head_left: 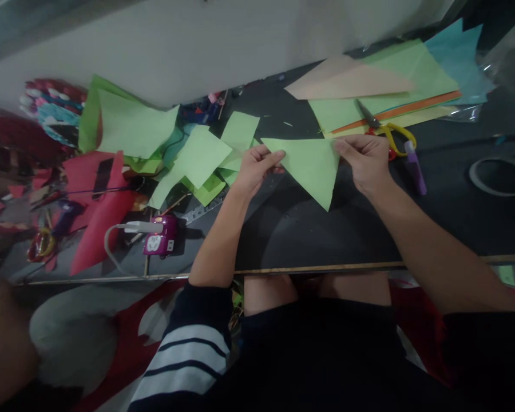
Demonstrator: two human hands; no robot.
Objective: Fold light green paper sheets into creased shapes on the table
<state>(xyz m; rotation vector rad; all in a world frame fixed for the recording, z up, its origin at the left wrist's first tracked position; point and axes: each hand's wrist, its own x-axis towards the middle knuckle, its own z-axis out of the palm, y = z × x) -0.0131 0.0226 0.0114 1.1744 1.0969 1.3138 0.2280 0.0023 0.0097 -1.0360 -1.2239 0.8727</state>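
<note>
A triangular piece of light green paper [311,167] is stretched between my two hands, its point hanging down over the dark table. My left hand [260,167] pinches its left corner between thumb and fingers. At the upper right corner, my right hand [366,161] grips the paper the same way. Just behind my right hand lie scissors [392,137] with yellow and red handles, partly covered by the hand. A purple glue stick or marker [415,169] rests beside them. Cut light green sheets [203,154] are scattered to the left of my left hand.
Stacked coloured paper [369,80] lies at the back right, and a roll of tape [500,176] at the right. Leftward are a purple power adapter [160,236] with a white cable, a metal ruler [203,210], red paper [96,212] and other scissors [42,245]. Another person sits at the left.
</note>
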